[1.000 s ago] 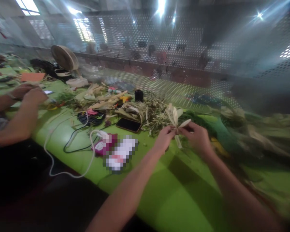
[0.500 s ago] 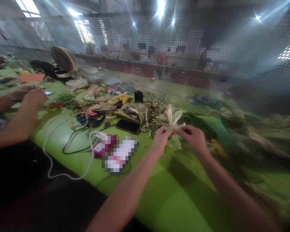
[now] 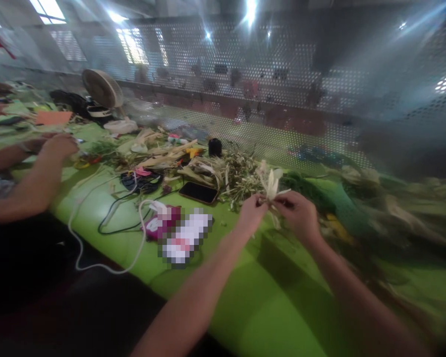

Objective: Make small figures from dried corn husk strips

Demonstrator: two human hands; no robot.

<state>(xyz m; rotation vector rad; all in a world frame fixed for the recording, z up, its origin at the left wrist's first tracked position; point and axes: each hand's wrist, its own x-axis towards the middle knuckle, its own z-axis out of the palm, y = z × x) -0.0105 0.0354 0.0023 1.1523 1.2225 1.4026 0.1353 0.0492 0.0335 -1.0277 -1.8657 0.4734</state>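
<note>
My left hand point(image 3: 251, 212) and my right hand point(image 3: 299, 213) meet over the green table point(image 3: 267, 302), both pinched on a small bundle of pale dried husk strips point(image 3: 271, 186). The strips fan upward from between my fingertips, and one strip hangs down below them. A pile of dried leaves and stalks point(image 3: 234, 173) lies just behind my hands.
A dark phone point(image 3: 198, 192) lies left of my hands, beside black and white cables point(image 3: 111, 218) and a pink object point(image 3: 163, 220). Another person's arms point(image 3: 40, 168) rest at the left. A small fan point(image 3: 100, 89) and a black cup point(image 3: 214, 147) stand farther back.
My hands stay together on the husk bundle, shifting it slightly; the strips now fan out tighter. The other person's hands have moved a little.
</note>
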